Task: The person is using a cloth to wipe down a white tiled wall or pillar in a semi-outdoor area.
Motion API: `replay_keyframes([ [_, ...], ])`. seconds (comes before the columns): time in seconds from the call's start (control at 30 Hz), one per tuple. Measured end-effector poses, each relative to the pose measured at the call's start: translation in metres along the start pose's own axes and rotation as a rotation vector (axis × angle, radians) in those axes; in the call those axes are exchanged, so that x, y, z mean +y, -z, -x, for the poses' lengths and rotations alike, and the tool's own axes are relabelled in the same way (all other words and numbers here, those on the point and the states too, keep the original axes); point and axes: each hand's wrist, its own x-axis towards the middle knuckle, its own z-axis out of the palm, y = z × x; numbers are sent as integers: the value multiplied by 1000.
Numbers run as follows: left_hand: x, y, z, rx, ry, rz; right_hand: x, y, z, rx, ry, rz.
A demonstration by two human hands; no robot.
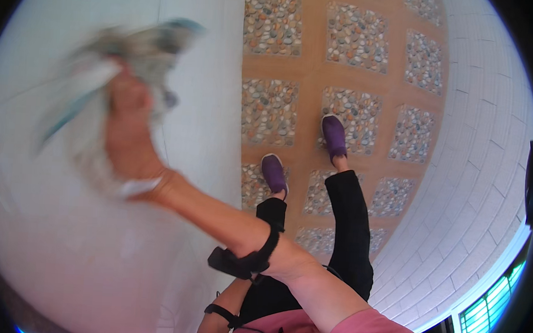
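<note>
My right arm reaches across to the left, and my right hand [131, 98] is blurred by motion. It grips a bunched cloth [152, 52], greyish beige with teal edges, whose loose ends spread out on both sides of the hand. Behind the cloth is a smooth white wall [201, 116] with thin seams; whether the cloth touches it I cannot tell. A white band [141, 187] shows near my right wrist. Part of my left arm [218, 326] appears at the bottom, but my left hand is out of sight.
The brown floor [311, 73] has inset pebble squares [357, 37]. My feet, in purple shoes [334, 136], stand apart on it. A pale wall with block-like lines [473, 147] curves along the right. A barred window [491, 313] glows at lower right. Black straps [242, 261] circle both arms.
</note>
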Motion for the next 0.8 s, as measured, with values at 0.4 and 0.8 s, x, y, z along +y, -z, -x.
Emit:
replay_keyframes([
  [0.4,-16,-1,0,-86,-44,19,119,7,103,80,-750,-396],
  [0.8,-14,14,-6,-141,-45,-42,101,-31,-65,173,-40,-128],
])
